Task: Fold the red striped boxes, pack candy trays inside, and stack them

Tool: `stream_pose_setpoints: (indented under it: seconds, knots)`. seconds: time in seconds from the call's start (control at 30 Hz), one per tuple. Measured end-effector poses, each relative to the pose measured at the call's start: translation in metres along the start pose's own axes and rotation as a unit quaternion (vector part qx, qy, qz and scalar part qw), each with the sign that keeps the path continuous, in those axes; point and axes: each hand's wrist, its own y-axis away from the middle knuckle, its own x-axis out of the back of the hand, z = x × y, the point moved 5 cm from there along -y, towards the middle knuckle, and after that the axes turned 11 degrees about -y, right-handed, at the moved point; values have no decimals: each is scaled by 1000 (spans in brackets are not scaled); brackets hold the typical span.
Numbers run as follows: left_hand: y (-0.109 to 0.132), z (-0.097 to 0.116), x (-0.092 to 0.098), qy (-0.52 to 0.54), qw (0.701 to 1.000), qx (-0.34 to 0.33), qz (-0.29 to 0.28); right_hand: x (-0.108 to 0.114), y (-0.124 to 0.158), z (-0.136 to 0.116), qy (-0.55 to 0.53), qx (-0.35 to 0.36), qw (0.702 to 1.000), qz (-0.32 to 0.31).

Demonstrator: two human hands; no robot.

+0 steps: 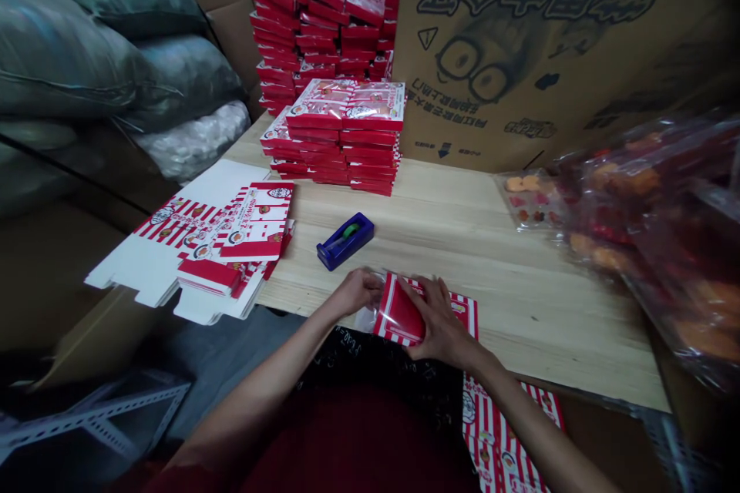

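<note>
A red-and-white striped carton [398,312] is held at the table's front edge. My right hand [442,327] grips it from the right, thumb and fingers spread over its red panel. At its left end my left hand [361,291] has its fingers curled on a piece of clear plastic [367,316]. Whether that plastic is a tray or a wrapper I cannot tell. Part of the carton lies hidden under my right hand. Just beyond my hands a blue tape dispenser [345,240] with a green core stands on the wooden table [451,212].
Flat printed cartons [196,246] lie at the left. Behind are a stack of filled boxes [344,142] and a taller pile [324,15]. A large cardboard box [520,54] stands at the back, clear-bagged packs [636,208] at the right. More striped cartons [502,431] sit below the table edge.
</note>
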Motion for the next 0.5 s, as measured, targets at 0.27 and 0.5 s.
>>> stream_pose_setpoints:
  seconds: [0.27,0.5]
  knots:
    - [13,74,37,-85,976,-108,167,51,3,11,-145,-49,984,86]
    - [36,93,74,-144,926,-157,312,114,50,57,-398,-158,868,251]
